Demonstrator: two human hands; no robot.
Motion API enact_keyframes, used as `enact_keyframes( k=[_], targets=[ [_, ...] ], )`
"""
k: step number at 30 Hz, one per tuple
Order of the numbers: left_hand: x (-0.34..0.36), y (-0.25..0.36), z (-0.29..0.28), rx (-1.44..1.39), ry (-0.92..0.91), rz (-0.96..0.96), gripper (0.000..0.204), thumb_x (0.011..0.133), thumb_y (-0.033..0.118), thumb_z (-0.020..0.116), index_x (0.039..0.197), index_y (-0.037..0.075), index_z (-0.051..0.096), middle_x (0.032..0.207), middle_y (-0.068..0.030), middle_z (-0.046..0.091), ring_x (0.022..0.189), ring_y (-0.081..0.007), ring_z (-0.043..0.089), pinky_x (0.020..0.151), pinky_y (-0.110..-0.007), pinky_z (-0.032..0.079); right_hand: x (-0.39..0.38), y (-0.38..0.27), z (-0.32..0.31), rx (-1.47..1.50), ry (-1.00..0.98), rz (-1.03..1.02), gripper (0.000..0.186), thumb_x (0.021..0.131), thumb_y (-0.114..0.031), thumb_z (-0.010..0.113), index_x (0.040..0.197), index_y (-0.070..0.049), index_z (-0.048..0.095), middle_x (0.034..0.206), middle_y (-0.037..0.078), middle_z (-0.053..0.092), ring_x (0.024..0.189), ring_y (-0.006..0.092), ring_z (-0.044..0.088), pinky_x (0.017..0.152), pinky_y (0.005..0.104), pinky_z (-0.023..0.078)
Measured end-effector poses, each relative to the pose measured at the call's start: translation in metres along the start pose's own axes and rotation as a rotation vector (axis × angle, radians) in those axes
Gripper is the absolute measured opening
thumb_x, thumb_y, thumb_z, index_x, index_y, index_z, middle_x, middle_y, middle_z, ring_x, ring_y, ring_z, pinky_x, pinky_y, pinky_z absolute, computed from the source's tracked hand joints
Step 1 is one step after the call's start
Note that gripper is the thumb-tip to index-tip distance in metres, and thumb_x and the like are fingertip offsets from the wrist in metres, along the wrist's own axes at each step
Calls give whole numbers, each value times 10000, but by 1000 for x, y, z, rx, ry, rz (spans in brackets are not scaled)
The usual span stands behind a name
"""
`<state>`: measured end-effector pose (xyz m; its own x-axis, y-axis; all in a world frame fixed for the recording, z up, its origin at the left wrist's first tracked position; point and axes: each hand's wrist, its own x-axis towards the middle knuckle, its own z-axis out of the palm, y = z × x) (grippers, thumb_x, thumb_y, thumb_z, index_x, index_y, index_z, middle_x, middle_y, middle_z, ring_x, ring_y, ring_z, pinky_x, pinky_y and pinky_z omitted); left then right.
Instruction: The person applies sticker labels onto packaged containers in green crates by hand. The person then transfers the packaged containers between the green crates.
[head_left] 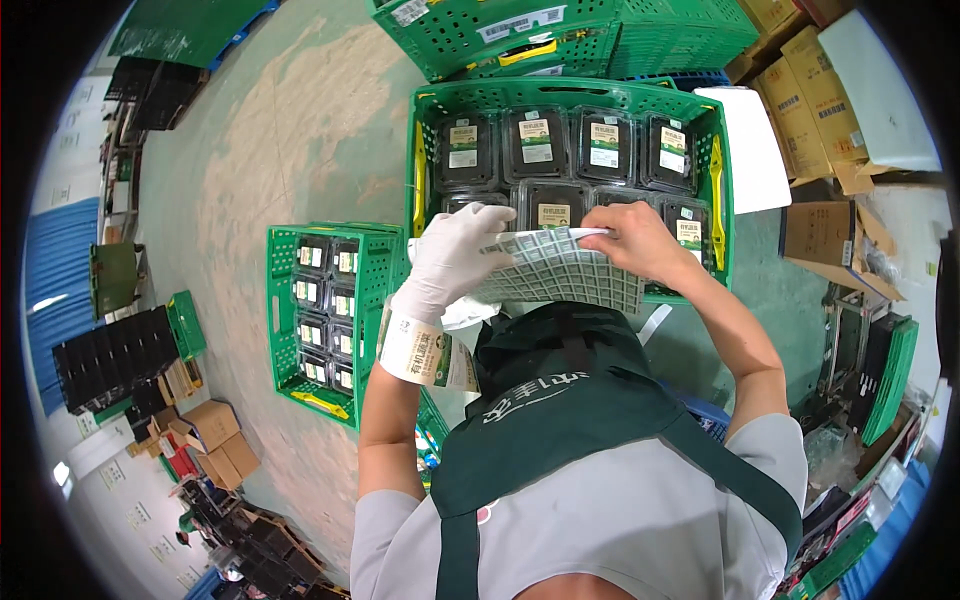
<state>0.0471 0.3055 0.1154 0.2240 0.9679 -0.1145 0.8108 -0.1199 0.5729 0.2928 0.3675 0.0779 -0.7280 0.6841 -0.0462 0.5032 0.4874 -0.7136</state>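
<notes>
Concrete floor: green crate (725, 190) w/ black punnets (536, 140).

The gloved left hand (450, 258) and the bare right hand (635, 240) grip a grey sheet of labels (560, 272), one at each end, held above a green crate (570, 95). The crate holds dark clamshell boxes (535, 145), each with a label on its lid. A label roll (425, 350) rings the left wrist. A second crate (320, 310) of boxes stands to the left on the floor (290, 140). Cardboard boxes (810, 100) sit at the right.
</notes>
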Motion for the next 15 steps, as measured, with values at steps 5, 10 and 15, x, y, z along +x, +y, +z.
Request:
enact_keyframes(
  k=[5, 10, 15],
  targets=[
    [-17, -18, 16, 84, 177, 77, 41, 743, 158, 642, 768, 130, 625, 689, -9, 601, 670, -200, 590, 674, -323, 400, -2, -1, -1, -18, -41, 38, 206, 832, -237, 595, 802, -34, 607, 693, 155, 577, 631, 341, 551, 562, 388, 425],
    [-18, -14, 18, 135, 150, 79, 38, 755, 133, 626, 789, 119, 617, 735, -27, 630, 684, -204, 590, 688, -307, 393, 8, 0, -11, -37, -203, -59, 268, 835, -285, 591, 851, -17, 606, 708, 172, 586, 653, 346, 558, 593, 394, 440],
    [-14, -11, 22, 150, 76, 107, 51, 752, 135, 620, 801, 121, 621, 720, -39, 630, 699, -213, 603, 714, -333, 399, 25, -16, -4, -114, 26, -227, 326, 743, -219, 681, 1012, -48, 614, 909, 101, 646, 841, 287, 607, 697, 370, 496]
  ],
)
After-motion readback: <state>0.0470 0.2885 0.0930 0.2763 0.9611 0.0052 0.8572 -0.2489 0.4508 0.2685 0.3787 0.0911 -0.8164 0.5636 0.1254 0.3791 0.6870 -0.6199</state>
